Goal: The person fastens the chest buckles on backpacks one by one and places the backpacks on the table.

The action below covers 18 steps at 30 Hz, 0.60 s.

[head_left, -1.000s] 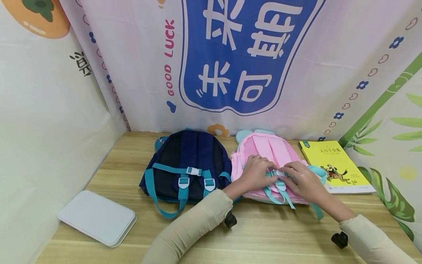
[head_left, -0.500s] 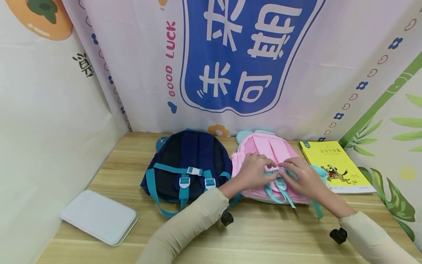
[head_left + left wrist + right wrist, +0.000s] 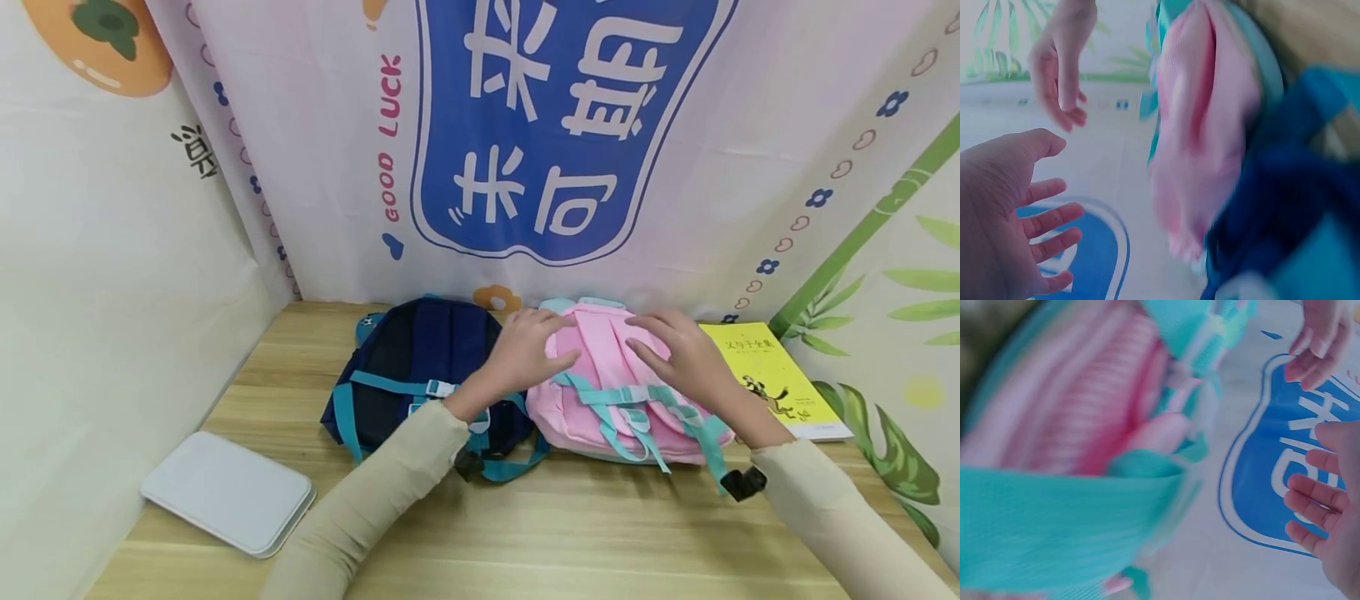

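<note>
A pink backpack [image 3: 600, 350] lies straps-up on the table, its teal straps joined across the middle by a white buckle [image 3: 633, 395]. My left hand [image 3: 525, 350] hovers above the gap between it and a navy backpack [image 3: 450, 342], fingers spread and holding nothing. Over the pink bag's right side is my right hand [image 3: 686, 358], also holding nothing, its fingers apart. Both wrist views show the palms off the bags, with the left hand [image 3: 1016, 212] and the right hand [image 3: 1329, 500] relaxed. Teal webbing [image 3: 1066, 531] fills the lower left of the right wrist view, blurred.
On the wooden table [image 3: 585, 533], a white flat case [image 3: 228, 492] lies at the left. A yellow book [image 3: 772, 375] rests at the right, partly behind the right hand. A printed curtain [image 3: 337, 167] closes off the back.
Both hands have let go of the pink backpack's buckle area and lifted off. The left hand has moved up and left; the right hand has risen. The buckle is now in plain sight.
</note>
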Available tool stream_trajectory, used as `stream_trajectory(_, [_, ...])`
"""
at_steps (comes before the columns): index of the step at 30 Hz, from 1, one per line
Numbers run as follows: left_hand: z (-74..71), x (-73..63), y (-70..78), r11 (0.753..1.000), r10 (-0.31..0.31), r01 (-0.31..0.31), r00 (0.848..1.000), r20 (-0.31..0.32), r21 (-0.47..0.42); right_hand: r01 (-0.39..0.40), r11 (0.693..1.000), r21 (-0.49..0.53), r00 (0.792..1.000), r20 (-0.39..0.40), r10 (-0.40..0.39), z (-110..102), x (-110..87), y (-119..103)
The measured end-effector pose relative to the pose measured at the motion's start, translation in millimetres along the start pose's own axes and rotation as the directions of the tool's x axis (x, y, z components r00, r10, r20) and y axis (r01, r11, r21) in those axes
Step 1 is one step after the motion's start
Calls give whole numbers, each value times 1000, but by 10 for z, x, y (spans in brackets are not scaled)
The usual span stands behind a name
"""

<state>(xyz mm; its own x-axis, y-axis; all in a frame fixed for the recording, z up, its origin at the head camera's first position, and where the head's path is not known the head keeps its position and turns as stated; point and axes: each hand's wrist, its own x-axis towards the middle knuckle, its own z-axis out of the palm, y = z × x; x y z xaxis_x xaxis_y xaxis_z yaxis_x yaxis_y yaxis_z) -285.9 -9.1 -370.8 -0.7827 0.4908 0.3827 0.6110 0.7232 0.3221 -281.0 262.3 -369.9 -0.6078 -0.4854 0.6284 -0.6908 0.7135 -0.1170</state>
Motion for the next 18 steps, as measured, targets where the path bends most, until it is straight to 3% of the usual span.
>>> stream_trajectory(6, [-185, -47, -310, 994, -72, 71, 997, 5, 85, -80, 997, -12, 997, 9, 80, 53, 230, -18])
stream_trajectory(10, [-272, -85, -484, 986, -116, 107, 992, 58, 131, -168, 985, -33, 979, 110, 171, 130, 336, -41])
stream_trajectory(12, [-309, -100, -558, 980, -147, 133, 985, 91, 147, -217, 975, -50, 955, 197, 223, 175, 375, -39])
stream_trajectory(18, [-402, -138, -743, 958, -246, 216, 958, 151, 189, -307, 947, -96, 850, 420, 318, 285, 456, -26])
